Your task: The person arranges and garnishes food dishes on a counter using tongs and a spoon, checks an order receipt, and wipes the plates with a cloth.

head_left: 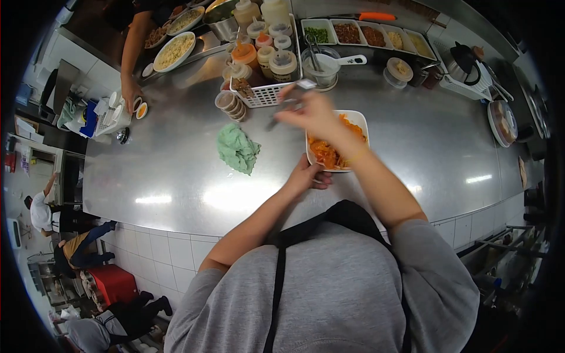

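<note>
Table (176,170) is gleaming; I'm steadying white bowl (366,128) w/ L hand (309,175), clutching blurred utensil (273,123) w/ R hand (313,112) beyond-left of bowl; prob. mid-plating, next move likely needing steady L grip.

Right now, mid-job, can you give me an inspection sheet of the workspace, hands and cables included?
Surface: stainless steel counter, glare along the near side.
Job's things: white square bowl of orange-coloured food; metal utensil, blurred, exact type unclear.
Clutter: crumpled green cloth left of the bowl; stacked small cups beyond it.
Hands: left hand at the bowl's near-left corner; right hand gripping the utensil.
Cables: nothing seen.
Surroundings: another person's hand at far left; people in the background.
</note>
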`<action>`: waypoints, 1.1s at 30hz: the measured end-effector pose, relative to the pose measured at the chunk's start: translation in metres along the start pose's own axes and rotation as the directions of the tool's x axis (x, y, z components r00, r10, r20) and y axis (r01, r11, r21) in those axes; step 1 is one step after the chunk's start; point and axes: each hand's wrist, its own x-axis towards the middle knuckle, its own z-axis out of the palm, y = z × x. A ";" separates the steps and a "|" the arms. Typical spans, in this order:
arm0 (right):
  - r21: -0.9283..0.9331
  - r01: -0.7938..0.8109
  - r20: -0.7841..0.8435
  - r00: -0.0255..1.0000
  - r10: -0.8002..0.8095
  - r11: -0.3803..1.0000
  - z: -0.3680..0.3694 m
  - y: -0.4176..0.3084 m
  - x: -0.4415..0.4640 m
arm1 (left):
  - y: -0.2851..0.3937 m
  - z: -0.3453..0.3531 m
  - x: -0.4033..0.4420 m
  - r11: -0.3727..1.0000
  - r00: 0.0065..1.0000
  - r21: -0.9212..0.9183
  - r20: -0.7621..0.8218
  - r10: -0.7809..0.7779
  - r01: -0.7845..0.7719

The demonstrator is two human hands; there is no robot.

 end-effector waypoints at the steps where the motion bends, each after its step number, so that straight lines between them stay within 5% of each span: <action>1: -0.006 0.036 0.007 0.999 -0.036 0.999 -0.030 -0.008 -0.013 | 0.007 -0.002 0.000 1.000 1.000 0.007 0.021 -0.018 0.018; 6: -0.191 0.000 0.057 0.998 0.011 0.982 -0.131 -0.022 -0.064 | 0.026 -0.006 0.001 0.986 0.987 0.122 0.097 -0.128 0.116; 13: -0.281 -0.105 0.163 0.974 0.155 0.954 -0.137 -0.004 -0.086 | 0.020 0.022 0.006 0.976 0.961 0.154 0.205 -0.183 0.154; 24: -0.171 -0.080 -0.010 0.997 0.080 0.982 -0.157 -0.032 -0.127 | 0.011 0.022 0.011 0.978 0.954 0.107 0.224 -0.198 0.177; 31: 0.031 -0.258 -0.023 0.966 0.259 0.966 -0.148 -0.015 -0.138 | 0.011 0.022 0.009 0.981 0.960 0.127 0.220 -0.173 0.148; 33: -0.035 -0.267 -0.038 0.963 0.266 0.963 -0.144 -0.004 -0.140 | 0.012 0.023 0.008 0.980 0.958 0.130 0.227 -0.177 0.150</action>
